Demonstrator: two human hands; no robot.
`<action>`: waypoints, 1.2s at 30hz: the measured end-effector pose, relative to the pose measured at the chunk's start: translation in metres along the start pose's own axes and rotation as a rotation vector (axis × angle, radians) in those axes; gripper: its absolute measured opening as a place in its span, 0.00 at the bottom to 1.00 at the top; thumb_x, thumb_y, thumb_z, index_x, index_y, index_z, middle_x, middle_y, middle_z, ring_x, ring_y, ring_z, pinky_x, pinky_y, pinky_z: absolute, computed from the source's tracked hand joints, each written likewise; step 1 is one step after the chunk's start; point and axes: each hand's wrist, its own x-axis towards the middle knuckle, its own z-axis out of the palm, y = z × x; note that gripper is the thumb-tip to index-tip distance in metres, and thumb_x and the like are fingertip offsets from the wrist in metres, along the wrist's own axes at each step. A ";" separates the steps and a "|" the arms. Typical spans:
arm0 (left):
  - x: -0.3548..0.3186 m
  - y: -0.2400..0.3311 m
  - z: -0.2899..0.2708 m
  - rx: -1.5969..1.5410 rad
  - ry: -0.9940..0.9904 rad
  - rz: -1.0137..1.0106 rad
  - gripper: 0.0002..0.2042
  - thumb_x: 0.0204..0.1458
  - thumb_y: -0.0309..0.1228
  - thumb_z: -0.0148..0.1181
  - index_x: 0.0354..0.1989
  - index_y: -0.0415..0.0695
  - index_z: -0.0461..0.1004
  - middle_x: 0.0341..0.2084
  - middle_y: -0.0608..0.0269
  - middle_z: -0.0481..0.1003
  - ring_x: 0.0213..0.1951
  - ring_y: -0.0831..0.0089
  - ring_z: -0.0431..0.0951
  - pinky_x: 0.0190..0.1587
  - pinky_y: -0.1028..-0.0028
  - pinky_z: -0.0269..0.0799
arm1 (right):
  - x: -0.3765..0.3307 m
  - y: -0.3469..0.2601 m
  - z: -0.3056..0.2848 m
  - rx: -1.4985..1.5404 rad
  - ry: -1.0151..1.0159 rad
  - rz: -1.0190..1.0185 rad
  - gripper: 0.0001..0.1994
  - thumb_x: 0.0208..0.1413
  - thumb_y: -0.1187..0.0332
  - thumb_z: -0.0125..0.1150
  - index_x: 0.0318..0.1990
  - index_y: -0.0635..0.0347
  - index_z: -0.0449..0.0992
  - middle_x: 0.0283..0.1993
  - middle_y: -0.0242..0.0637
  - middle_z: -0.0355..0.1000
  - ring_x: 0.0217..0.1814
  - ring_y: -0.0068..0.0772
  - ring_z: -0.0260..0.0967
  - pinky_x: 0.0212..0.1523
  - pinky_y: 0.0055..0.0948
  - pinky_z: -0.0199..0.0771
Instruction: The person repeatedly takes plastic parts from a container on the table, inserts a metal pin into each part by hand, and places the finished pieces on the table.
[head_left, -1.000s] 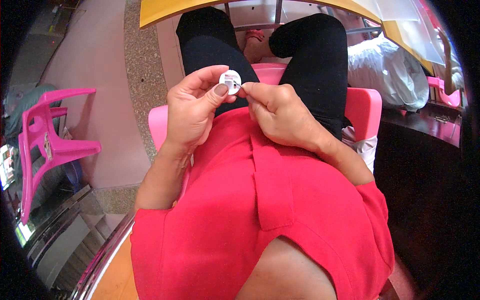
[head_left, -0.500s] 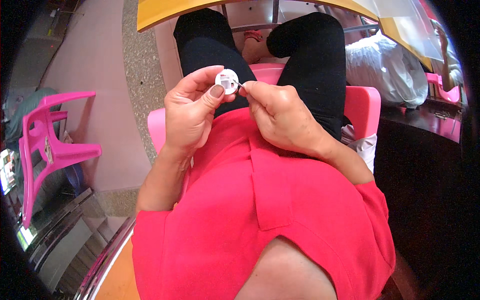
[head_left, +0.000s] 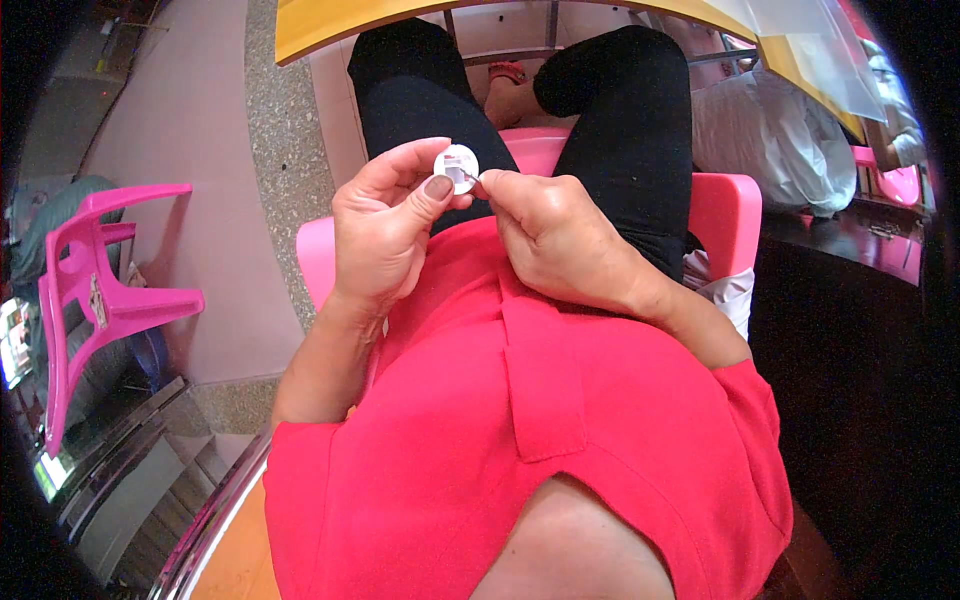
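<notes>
Nothing much shifted versus the earlier frame: disc a touch higher, hands as they were. I see my left hand [head_left: 385, 225] pinching a small white disc [head_left: 457, 168] at its rim, thumb and fingers [head_left: 437, 187] pressed on it, above my lap. Right hand [head_left: 555, 235] has fingers pressed together on a thin pin-like tool, tip touching the disc face. Risk, I'd judge: tip skids off, or the light rim grip lets the disc fall. Behind: pink chair [head_left: 725, 205], yellow counter [head_left: 330, 20].
</notes>
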 end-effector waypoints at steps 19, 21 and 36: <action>0.002 0.004 0.000 -0.028 -0.010 0.051 0.15 0.51 0.19 0.58 0.49 0.33 0.70 0.38 0.52 0.76 0.36 0.69 0.78 0.42 0.73 0.76 | 0.003 -0.003 0.002 0.096 0.011 -0.035 0.05 0.53 0.81 0.49 0.37 0.68 0.68 0.23 0.50 0.67 0.24 0.44 0.71 0.25 0.33 0.68; 0.002 0.003 -0.001 -0.022 -0.007 0.048 0.15 0.51 0.19 0.58 0.48 0.33 0.70 0.38 0.52 0.76 0.36 0.69 0.78 0.42 0.73 0.76 | 0.003 -0.002 0.004 0.050 0.027 -0.078 0.05 0.52 0.82 0.49 0.37 0.68 0.67 0.23 0.50 0.67 0.25 0.46 0.71 0.25 0.34 0.68; -0.005 -0.002 -0.001 0.660 -0.112 0.322 0.12 0.48 0.15 0.59 0.42 0.36 0.75 0.43 0.58 0.73 0.42 0.77 0.74 0.41 0.81 0.72 | 0.003 -0.016 -0.012 -0.405 -0.259 0.044 0.07 0.46 0.78 0.51 0.34 0.69 0.67 0.23 0.54 0.70 0.28 0.56 0.72 0.29 0.46 0.73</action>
